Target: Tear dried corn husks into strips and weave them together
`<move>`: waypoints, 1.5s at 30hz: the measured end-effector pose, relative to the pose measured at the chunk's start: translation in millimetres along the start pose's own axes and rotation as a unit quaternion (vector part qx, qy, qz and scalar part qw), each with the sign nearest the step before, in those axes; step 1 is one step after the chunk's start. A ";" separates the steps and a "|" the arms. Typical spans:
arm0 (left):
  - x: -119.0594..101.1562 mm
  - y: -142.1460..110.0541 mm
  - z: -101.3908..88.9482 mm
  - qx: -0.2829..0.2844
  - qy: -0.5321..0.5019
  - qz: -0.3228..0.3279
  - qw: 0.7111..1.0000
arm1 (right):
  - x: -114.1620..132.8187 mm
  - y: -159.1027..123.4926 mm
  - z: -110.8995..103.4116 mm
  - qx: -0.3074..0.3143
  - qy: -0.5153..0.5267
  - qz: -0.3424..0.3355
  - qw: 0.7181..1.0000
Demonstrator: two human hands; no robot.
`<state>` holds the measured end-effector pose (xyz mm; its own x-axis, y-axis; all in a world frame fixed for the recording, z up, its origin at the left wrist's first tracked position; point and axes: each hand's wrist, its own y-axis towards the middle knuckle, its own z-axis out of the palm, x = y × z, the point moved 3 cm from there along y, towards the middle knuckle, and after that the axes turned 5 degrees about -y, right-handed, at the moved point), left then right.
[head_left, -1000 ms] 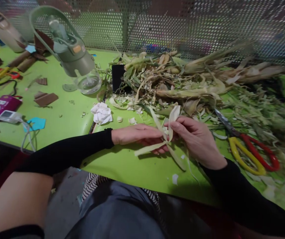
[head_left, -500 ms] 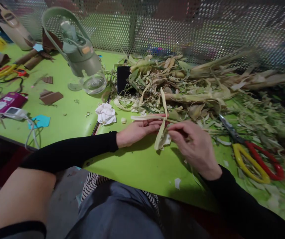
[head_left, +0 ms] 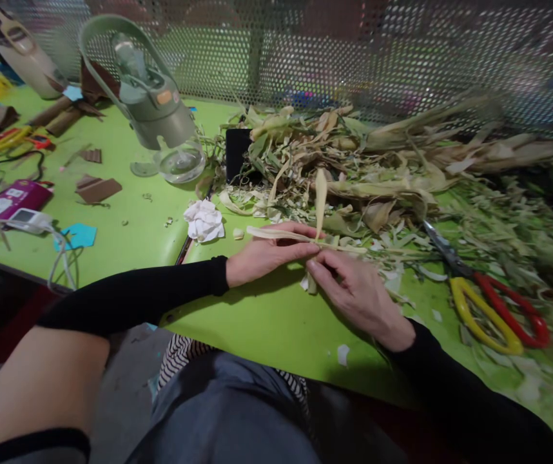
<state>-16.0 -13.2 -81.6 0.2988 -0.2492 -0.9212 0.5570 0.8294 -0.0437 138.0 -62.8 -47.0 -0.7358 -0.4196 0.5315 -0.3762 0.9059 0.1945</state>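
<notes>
Crossed strips of pale corn husk (head_left: 321, 200) are held between my hands above the green table's front part. One strip points up and away, another lies sideways over the fingers of my left hand (head_left: 274, 251), and a wider end hangs below. My left thumb and fingers pinch the strips close to where they cross. My right hand (head_left: 354, 287) is closed on the husk at the same crossing, its fingertips touching those of the left. The fingers partly hide the crossing itself.
Behind my hands is a heap of corn husks (head_left: 339, 148) with a dark phone-like slab (head_left: 238, 154). Scissors (head_left: 479, 283) with red and yellow handles lie right. Crumpled paper (head_left: 203, 220), a green bottle (head_left: 155, 109) and a purple box (head_left: 14, 198) stand left. A perforated screen (head_left: 296, 58) rises behind.
My right hand has moved left against the husk crossing and my left fingers have closed further over it. The upright strip has turned its broad side, and the hanging end is now mostly covered.
</notes>
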 end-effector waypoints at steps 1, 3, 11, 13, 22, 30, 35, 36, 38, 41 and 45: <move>-0.7 -0.3 0.3 -0.004 0.000 -0.002 1.000 | 0.8 -0.2 0.1 0.006 0.002 -0.007 1.000; -1.9 -0.5 1.2 -0.008 -0.011 -0.007 1.000 | 1.5 -0.6 0.8 0.018 0.010 -0.016 1.000; -8.6 6.3 -2.5 0.031 -0.063 -0.039 0.997 | -11.9 0.8 -9.8 -0.049 -0.047 0.024 0.997; -10.4 7.6 -4.1 0.074 -0.085 -0.071 0.991 | -18.2 1.6 -18.6 -0.107 -0.074 0.050 0.990; -4.6 11.4 -12.6 0.143 -0.185 -0.199 0.952 | -22.5 3.3 -25.8 -0.101 -0.005 0.086 0.991; -1.4 5.5 -5.2 0.208 -0.247 -0.195 0.926 | -18.3 2.8 -22.7 -0.083 -0.003 0.085 0.993; 1.4 7.0 -2.5 0.119 -0.190 -0.191 0.956 | -23.3 2.5 -18.4 -0.103 -0.071 0.047 0.991; 1.7 6.8 -1.9 0.097 -0.179 -0.186 0.961 | -22.4 1.8 -19.2 -0.136 -0.106 0.020 0.985; 2.1 5.9 -0.5 0.063 -0.168 -0.171 0.969 | -17.5 -1.5 -20.2 -0.205 -0.190 -0.038 0.959; 2.9 4.7 0.9 0.028 -0.172 -0.142 0.974 | -5.4 -7.7 -13.2 -0.208 -0.274 -0.130 0.930; 7.7 3.8 2.2 0.005 -0.182 -0.140 0.973 | 5.3 -12.6 1.1 -0.112 -0.255 -0.218 0.935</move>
<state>-9.9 -13.0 -88.0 0.3883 -0.6264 -0.6759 0.6627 0.6995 -0.2676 138.3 -76.5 -47.6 -0.7342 -0.6728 -0.0906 -0.6182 0.6075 0.4988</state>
